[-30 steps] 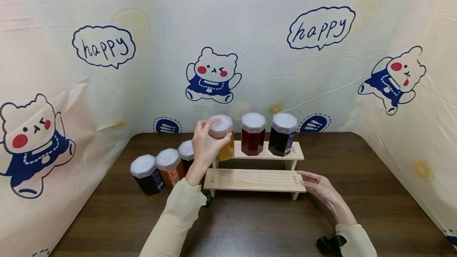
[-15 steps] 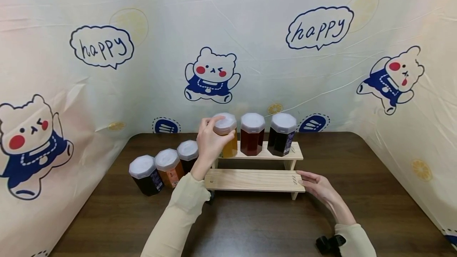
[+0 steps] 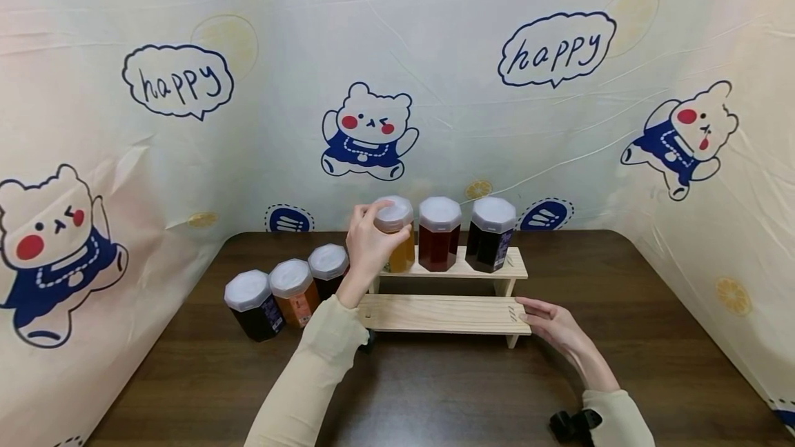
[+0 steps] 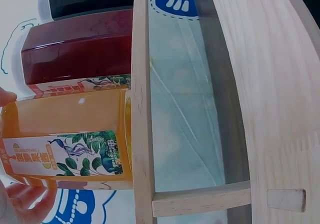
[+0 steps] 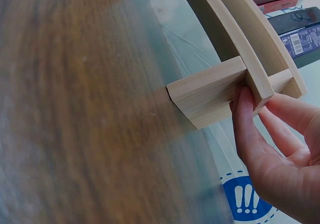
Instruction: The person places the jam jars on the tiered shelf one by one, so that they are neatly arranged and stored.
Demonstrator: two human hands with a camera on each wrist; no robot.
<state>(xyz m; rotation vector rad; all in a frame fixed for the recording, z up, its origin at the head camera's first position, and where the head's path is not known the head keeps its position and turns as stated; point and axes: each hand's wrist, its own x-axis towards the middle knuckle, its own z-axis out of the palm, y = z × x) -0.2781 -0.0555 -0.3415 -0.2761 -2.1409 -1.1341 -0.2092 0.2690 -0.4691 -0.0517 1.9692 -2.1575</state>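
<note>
In the head view my left hand (image 3: 371, 240) grips a jar of amber liquid (image 3: 404, 254) near its pale octagonal lid. This jar stands upright at the left end of the upper step of a two-step wooden rack (image 3: 444, 314). The left wrist view shows the amber jar's printed label (image 4: 65, 154) and its base against the plank. To its right on that step stand a dark red jar (image 3: 439, 248) and a nearly black jar (image 3: 488, 247). My right hand (image 3: 559, 330) pinches the right end of the lower plank, thumb and fingers on either face (image 5: 280, 149).
Left of the rack, three more lidded jars stand on the brown table (image 3: 435, 399): a black one (image 3: 257, 316), an orange one (image 3: 301, 302) and a dark one (image 3: 328, 271), partly behind my left arm. A patterned curtain (image 3: 447, 123) hangs behind and at both sides.
My left hand has moved the amber jar slightly right and back, closer to the dark red jar on the upper step. My right hand stays on the rack's end.
</note>
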